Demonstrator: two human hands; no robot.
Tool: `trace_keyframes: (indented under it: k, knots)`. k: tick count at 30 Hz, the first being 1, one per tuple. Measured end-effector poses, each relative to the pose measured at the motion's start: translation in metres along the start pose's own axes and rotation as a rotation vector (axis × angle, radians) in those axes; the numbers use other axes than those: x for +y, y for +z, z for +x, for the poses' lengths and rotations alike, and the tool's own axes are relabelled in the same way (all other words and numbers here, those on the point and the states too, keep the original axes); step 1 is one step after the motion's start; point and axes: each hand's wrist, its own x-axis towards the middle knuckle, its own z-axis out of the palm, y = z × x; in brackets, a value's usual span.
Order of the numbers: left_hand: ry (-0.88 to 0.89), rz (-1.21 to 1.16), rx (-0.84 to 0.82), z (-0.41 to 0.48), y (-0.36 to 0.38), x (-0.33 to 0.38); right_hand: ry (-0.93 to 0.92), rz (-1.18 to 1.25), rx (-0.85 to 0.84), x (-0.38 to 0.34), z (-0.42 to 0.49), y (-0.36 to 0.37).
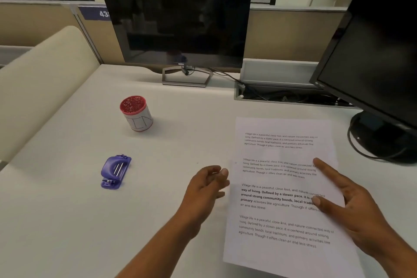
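1. While the right hand (pixel 354 205), fingers spread, rests on the sheet (pixel 277 212), it should probably press flat.
2. Left hand (pixel 205 187), curled just left of the sheet: whether it holds anything is unclear; best take that edge squarely.

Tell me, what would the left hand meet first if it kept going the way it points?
Probably the printed sheet, whose left edge lies just ahead of the left hand; the hand's height is unclear.
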Motion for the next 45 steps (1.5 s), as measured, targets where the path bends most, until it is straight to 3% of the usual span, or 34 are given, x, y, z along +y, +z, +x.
trace_keyframes:
  k: [4,8,10,13,18,22,30,36,42,45]
  knots:
    - [-0.023,-0.053,-0.160,-0.003,0.016,0.003,0.006,0.005,-0.004,-0.005,-0.004,0.003]
    - [0.030,-0.106,-0.073,0.001,0.023,0.008,0.076,0.106,0.011,0.000,-0.005,0.001]
    - [0.048,-0.124,-0.041,0.005,0.025,0.008,0.128,0.204,0.105,0.003,-0.006,0.001]
    - [0.105,-0.107,-0.003,0.008,0.028,0.007,0.133,0.075,0.205,0.006,-0.009,0.003]
    - [0.364,-0.069,0.031,0.007,0.029,0.015,-0.143,-0.119,0.340,-0.008,-0.012,0.002]
    - [0.554,0.062,0.091,0.006,0.025,0.020,-0.310,-0.225,0.347,-0.031,-0.013,0.005]
    - [0.374,0.064,0.098,0.015,0.025,-0.001,-0.218,-0.294,0.291,0.002,0.004,0.003]
    - [0.358,-0.043,0.092,0.021,0.027,0.006,-0.146,-0.114,0.290,0.011,0.010,-0.010]
    - [0.434,0.016,0.035,0.046,0.040,0.033,-0.179,0.021,0.421,-0.001,0.026,-0.020]
    - [0.514,0.104,0.004,0.066,0.054,0.047,-0.227,-0.098,0.479,-0.004,0.040,-0.034]
